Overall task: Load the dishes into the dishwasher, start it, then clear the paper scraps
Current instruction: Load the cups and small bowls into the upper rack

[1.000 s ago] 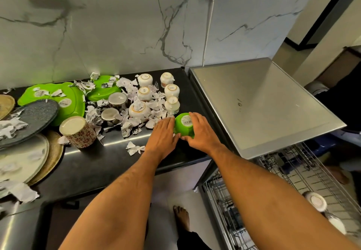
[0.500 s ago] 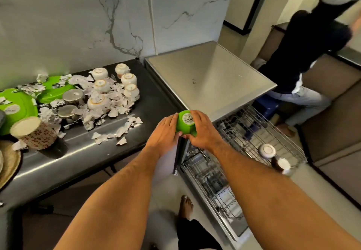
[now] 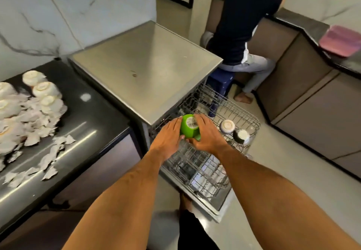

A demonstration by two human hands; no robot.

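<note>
Head camera looks down on both forearms reaching forward over the pulled-out dishwasher rack (image 3: 224, 113). Left of the rack, torn paper scraps (image 3: 39, 142) and upturned white cups (image 3: 42, 88) lie on the black counter (image 3: 93, 117). The left hand (image 3: 168, 134) presses straight fingers against the green bowl (image 3: 189, 125), held upside down above the rack's near corner; the right hand (image 3: 209, 132) cups its other side, fingers curved round it. Further right, two small bowls (image 3: 234, 130) sit at the rack's outer edge, with bare wire between.
</note>
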